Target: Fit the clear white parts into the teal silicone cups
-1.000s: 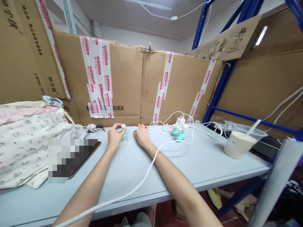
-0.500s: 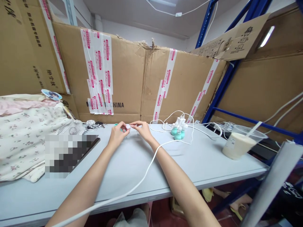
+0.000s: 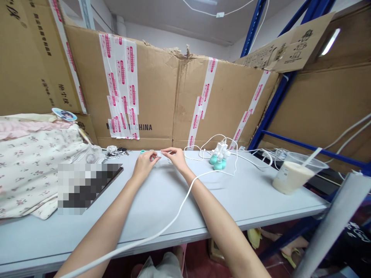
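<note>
Over the far part of the grey table (image 3: pixel 162 208), my left hand (image 3: pixel 143 165) is closed in a pinch on a small whitish translucent piece (image 3: pixel 159 154). My right hand (image 3: pixel 176 158) pinches the same piece from the other side, thumb and forefinger together. The piece is too small for its kind to show. A teal ring-like thing (image 3: pixel 142 152) appears just behind my left fingers; most of it is hidden. To the right of my hands stand several teal-and-white bulb-shaped pieces (image 3: pixel 218 162) in a cluster.
A white cable (image 3: pixel 179 216) crosses over my right forearm. At left are floral cloth (image 3: pixel 31 162), a dark flat pixelated object (image 3: pixel 89 189) and keys (image 3: pixel 118 152). A plastic cup with a straw (image 3: pixel 292 175) stands at right. Cardboard (image 3: pixel 156 88) walls the back.
The fingertips and the small whitish piece have shifted slightly right. More of the teal thing shows behind my left hand. The view has moved a little.
</note>
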Demonstrator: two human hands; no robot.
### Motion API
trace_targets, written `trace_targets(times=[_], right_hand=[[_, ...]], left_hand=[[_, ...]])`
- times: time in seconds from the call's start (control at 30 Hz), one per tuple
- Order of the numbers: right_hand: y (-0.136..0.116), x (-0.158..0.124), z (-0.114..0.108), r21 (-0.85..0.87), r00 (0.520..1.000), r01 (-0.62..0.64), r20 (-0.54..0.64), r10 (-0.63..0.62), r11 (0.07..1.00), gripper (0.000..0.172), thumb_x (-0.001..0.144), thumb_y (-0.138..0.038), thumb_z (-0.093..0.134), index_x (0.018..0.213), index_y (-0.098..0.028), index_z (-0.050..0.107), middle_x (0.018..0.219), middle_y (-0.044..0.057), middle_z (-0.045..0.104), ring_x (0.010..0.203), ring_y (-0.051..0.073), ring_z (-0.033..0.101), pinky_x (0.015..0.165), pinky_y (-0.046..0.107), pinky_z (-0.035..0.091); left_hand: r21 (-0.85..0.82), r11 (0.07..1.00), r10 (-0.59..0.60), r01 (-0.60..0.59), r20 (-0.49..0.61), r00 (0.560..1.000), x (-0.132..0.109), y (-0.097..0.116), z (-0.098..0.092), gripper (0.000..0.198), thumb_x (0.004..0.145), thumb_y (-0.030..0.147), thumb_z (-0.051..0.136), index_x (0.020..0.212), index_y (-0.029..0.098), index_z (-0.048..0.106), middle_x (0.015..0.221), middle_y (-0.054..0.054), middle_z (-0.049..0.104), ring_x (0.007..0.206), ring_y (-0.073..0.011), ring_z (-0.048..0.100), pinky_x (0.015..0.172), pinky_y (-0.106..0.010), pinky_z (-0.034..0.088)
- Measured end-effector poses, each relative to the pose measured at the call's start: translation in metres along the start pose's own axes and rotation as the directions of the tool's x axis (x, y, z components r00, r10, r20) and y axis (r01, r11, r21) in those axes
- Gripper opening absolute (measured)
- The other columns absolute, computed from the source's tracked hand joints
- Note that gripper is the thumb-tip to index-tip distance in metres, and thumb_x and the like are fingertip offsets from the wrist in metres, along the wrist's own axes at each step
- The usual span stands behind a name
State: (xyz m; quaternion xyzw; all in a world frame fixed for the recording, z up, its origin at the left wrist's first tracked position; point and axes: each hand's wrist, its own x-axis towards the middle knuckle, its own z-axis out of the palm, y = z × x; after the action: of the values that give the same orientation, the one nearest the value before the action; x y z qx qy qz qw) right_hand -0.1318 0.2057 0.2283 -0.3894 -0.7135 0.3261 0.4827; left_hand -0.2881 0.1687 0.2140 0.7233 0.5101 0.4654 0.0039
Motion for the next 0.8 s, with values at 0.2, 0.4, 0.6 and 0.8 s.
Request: trace_targets(times=[0.2, 0.4, 0.6, 0.8], right_hand=[[-0.003, 0.001, -0.012, -0.099, 0.998, -0.068, -0.01, 0.067, 0.993, 0.019, 0.074, -0.032, 0.062, 0.085, -0.018, 0.068, 0.087, 0.0, 0.067, 0.067, 0.011, 0.055, 0.066, 0.022, 0.041], [-0.004, -0.01, -0.02, -0.709, 0.969, 0.17, 0.246, 0.015, 0.684, 0.012, 0.077, -0.027, 0.059, 0.082, -0.025, 0.07, 0.091, 0.002, 0.066, 0.092, 0.019, 0.055, 0.08, 0.03, 0.032], [-0.004, -0.013, -0.024, -0.831, 0.951, 0.184, 0.286, 0.119, 0.525, 0.016, 0.076, -0.023, 0.056, 0.084, -0.024, 0.07, 0.088, 0.004, 0.067, 0.092, 0.022, 0.056, 0.082, 0.036, 0.027], [0.002, -0.01, -0.034, -0.864, 0.943, 0.094, 0.236, 0.233, 0.494, 0.014, 0.072, -0.018, 0.06, 0.079, -0.022, 0.071, 0.082, 0.006, 0.067, 0.083, 0.021, 0.059, 0.085, 0.037, 0.026]], left_hand=[[0.044, 0.999, -0.014, 0.016, -0.036, 0.999, -0.001, 0.003, -0.002, 0.014, 0.079, 0.031, 0.056, 0.08, 0.017, 0.056, 0.077, -0.002, 0.06, 0.068, -0.013, 0.051, 0.066, -0.024, 0.036], [0.071, 0.995, -0.064, 0.068, -0.048, 0.997, -0.002, 0.007, -0.004, 0.012, 0.08, 0.029, 0.053, 0.084, 0.019, 0.056, 0.078, -0.001, 0.06, 0.07, -0.0132, 0.054, 0.064, -0.023, 0.035], [0.036, 0.995, -0.094, 0.096, -0.067, 0.993, -0.001, 0.007, -0.005, 0.013, 0.078, 0.031, 0.055, 0.083, 0.019, 0.056, 0.077, -0.001, 0.062, 0.07, -0.0132, 0.055, 0.063, -0.023, 0.035], [0.0, 0.992, -0.126, 0.127, -0.102, 0.987, 0.001, 0.005, -0.004, 0.017, 0.076, 0.034, 0.058, 0.083, 0.018, 0.06, 0.075, 0.0, 0.062, 0.067, -0.0128, 0.055, 0.064, -0.023, 0.036]])
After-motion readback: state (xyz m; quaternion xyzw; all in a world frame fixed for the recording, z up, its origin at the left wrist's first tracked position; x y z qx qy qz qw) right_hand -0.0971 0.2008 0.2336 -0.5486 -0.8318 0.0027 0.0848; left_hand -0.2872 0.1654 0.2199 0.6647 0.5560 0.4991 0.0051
